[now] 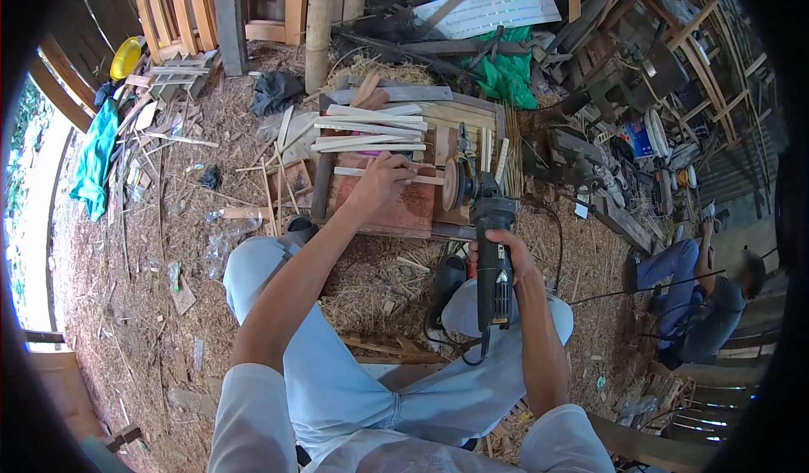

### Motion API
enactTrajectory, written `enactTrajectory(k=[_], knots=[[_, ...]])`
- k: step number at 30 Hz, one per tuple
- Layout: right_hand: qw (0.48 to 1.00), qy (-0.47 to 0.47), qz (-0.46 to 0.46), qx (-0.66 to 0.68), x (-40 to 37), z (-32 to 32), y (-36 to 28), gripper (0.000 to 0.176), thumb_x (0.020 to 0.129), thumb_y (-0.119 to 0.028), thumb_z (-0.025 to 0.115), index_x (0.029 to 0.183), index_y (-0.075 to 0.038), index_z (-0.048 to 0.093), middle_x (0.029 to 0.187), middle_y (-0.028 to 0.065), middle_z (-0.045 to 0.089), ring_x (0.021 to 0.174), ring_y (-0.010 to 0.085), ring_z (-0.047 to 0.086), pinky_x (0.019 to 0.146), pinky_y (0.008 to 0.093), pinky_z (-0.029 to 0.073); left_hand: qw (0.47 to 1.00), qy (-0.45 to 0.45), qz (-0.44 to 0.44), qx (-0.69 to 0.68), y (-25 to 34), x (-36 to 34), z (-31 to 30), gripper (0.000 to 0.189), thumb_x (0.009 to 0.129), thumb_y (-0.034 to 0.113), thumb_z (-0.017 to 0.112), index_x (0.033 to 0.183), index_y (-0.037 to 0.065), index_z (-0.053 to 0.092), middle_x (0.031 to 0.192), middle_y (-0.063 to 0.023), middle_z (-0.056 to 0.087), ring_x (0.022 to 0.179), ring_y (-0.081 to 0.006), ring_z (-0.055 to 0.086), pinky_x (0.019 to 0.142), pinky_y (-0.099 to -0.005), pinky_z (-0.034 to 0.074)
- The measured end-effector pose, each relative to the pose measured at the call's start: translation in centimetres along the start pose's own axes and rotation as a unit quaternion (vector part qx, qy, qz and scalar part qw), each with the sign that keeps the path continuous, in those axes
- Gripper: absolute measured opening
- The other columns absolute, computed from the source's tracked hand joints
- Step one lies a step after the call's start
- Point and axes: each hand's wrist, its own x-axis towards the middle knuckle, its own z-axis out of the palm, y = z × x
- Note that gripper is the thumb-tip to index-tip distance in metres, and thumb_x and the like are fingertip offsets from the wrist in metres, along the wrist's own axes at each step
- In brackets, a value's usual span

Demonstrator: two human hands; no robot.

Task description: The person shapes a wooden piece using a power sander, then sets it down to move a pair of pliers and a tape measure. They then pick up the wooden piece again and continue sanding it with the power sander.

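My right hand is wrapped round the body of a dark angle grinder, its round disc facing left. With closed fingers my left hand holds a thin wooden strip over a reddish board; the strip's right end is at the disc's edge. Whether they touch is too small to tell. Several pale strips lie in a stack on the low wooden bench, just beyond my left hand.
Another person sits at the far right. Wood shavings cover the ground. The grinder's black cable runs at the right. A wooden post stands behind the bench, with green plastic and scrap wood at the back right.
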Motion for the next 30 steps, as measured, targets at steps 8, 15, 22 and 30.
enactTrajectory(k=[8,15,22,30], knots=[[0.999,-0.017,-0.009,-0.028,0.3,0.0,-0.4,0.032,0.079,-0.027,0.067,0.090,0.003,0.060,0.079,0.0140,0.065,0.068,0.0229,0.066,0.067,0.0344,0.057,0.997,-0.030,0.013,0.067,0.0,0.2,-0.2,0.019,0.074,0.006,0.061,0.093,0.008,0.067,0.098,-0.0001,0.058,0.095,-0.0245,0.051,0.084,-0.0372,0.044],[0.995,0.020,-0.088,0.039,-1.0,0.9,-1.9,0.034,0.079,-0.027,0.067,0.096,0.001,0.057,0.077,0.0131,0.065,0.061,0.0236,0.065,0.055,0.0354,0.056,0.996,0.075,-0.029,0.038,3.4,3.5,-4.9,0.018,0.085,0.006,0.059,0.102,0.001,0.058,0.099,-0.0163,0.062,0.092,-0.0351,0.059,0.080,-0.0414,0.047],[0.995,0.001,-0.096,0.030,-0.3,-0.2,-1.4,0.033,0.080,-0.027,0.067,0.094,0.002,0.058,0.075,0.0133,0.064,0.061,0.0227,0.064,0.057,0.0347,0.056,0.871,0.281,-0.330,-0.232,2.7,1.5,-4.6,0.017,0.092,0.005,0.056,0.102,-0.008,0.057,0.084,-0.0128,0.063,0.082,-0.0197,0.065,0.071,-0.0319,0.056],[0.996,-0.025,-0.087,-0.018,-1.4,1.3,-1.4,0.029,0.081,-0.027,0.064,0.089,0.001,0.059,0.075,0.0115,0.064,0.062,0.0204,0.064,0.057,0.0319,0.054,0.738,0.337,-0.426,-0.401,0.3,-2.0,-1.7,0.024,0.092,0.012,0.058,0.103,-0.010,0.060,0.093,-0.0140,0.064,0.074,-0.0186,0.065,0.066,-0.0289,0.058]])
